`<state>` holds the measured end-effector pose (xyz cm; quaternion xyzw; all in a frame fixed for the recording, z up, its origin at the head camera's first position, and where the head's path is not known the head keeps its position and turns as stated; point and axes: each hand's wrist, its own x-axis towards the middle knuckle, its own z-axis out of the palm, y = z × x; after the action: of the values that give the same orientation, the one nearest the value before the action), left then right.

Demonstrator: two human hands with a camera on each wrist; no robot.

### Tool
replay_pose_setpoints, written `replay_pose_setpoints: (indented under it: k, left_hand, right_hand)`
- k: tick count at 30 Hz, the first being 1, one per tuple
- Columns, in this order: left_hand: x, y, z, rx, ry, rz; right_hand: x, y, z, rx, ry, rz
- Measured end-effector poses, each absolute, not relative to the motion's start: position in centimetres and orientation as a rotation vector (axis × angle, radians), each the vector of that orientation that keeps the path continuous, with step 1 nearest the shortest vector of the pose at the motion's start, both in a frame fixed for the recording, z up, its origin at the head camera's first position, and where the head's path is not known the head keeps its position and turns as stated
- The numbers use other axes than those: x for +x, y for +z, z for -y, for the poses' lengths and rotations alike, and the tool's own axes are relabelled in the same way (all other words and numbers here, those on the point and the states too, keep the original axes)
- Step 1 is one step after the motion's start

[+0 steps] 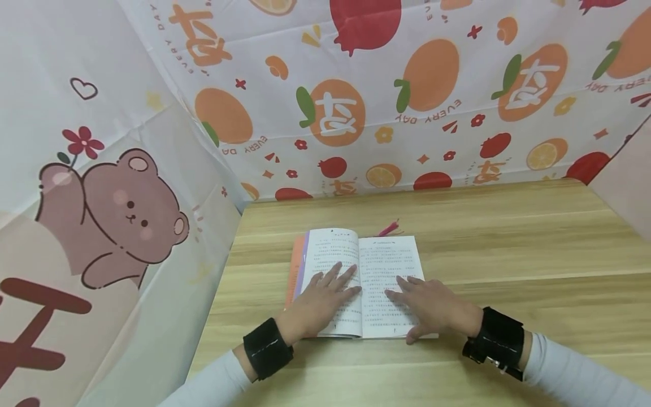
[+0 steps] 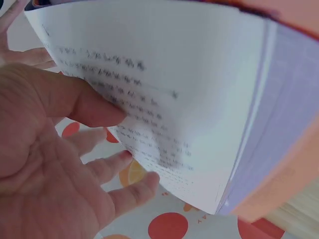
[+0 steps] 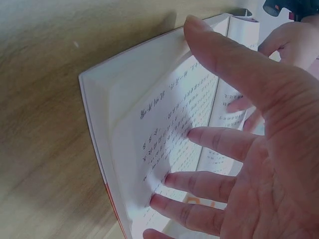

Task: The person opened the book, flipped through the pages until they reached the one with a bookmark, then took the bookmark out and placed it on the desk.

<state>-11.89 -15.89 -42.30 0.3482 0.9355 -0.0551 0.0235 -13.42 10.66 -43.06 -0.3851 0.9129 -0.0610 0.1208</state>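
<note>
Pale L sleeve is nearest, w/ black L wristband; next, orange cover edge & purple flap jut past L pg of an open paperback lying on the wood-grain table. L hand rests on that pg, fingers spread, pinching nothing. Pink tassel pokes out beyond the top edge. R hand lies on R pg, fingers also spread, thumb by bottom edge; pressure, can't tell. To hold pgs flat, prob. best: even, light pressure both sides nr the gutter, w/o creasing L pg, which bows up.
</note>
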Motion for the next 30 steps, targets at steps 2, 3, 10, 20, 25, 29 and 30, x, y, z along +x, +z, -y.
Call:
replay_pose_setpoints:
  k: [2,3,10,20,25,29,30]
  left_hand:
    - [-11.7,-42.3,15.9,1.074,-0.142,-2.866]
    - [-11.7,-42.3,15.9,1.069,-0.132,-2.862]
    - [-11.6,-42.2,15.9,1.019,-0.089,-2.837]
    - [-11.4,-41.9,15.3,0.937,-0.032,-2.836]
    - [-11.4,-42.3,14.3,0.883,0.158,-2.842]
    - [-11.2,-42.8,13.8,0.809,0.443,-2.785]
    - [-11.1,-42.8,13.7,0.776,0.541,-2.759]
  right_hand:
    - [-13.4,-43.0,-10.6,-1.132,-0.171,-2.669]
    - [-13.4,-43.0,-10.5,-1.133,-0.169,-2.671]
    - [-13.5,-43.0,-10.5,-1.144,-0.153,-2.669]
    - [-13.7,-42.6,-10.9,-1.162,-0.151,-2.607]
    - [-14.1,-41.9,-11.6,-1.140,-0.233,-2.754]
    - [-14.3,-41.9,-11.4,-1.006,-0.330,-3.033]
    - [-14.3,-42.0,-11.2,-0.969,-0.353,-3.065]
